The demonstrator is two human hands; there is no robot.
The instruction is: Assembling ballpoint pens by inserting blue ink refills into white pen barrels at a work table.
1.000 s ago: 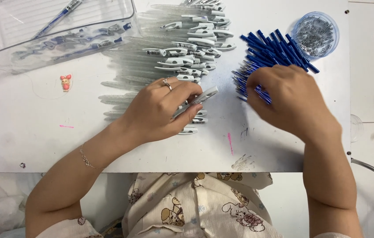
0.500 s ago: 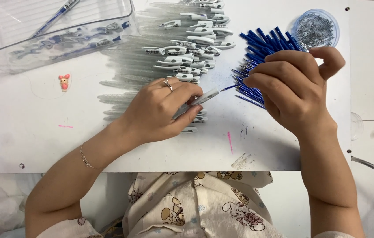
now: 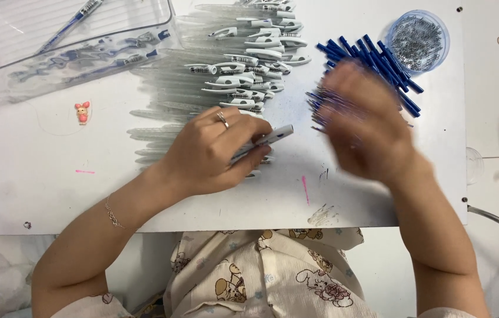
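Observation:
My left hand grips a clear pen barrel with a white clip, its end pointing right. Just behind it lies a wide pile of the same clear barrels. My right hand is blurred with motion over the near edge of a heap of blue refills. The blur hides whether its fingers hold a refill. The two hands are a short gap apart on the white table.
A round clear tub of small metal springs stands at the back right. A clear plastic tray with a few finished blue pens sits at the back left. A small pink figure lies near it.
My right hand went from the refill heap towards the barrel with a blue refill, and is now back over the heap, blurred. The left hand has kept its hold and barely moved.

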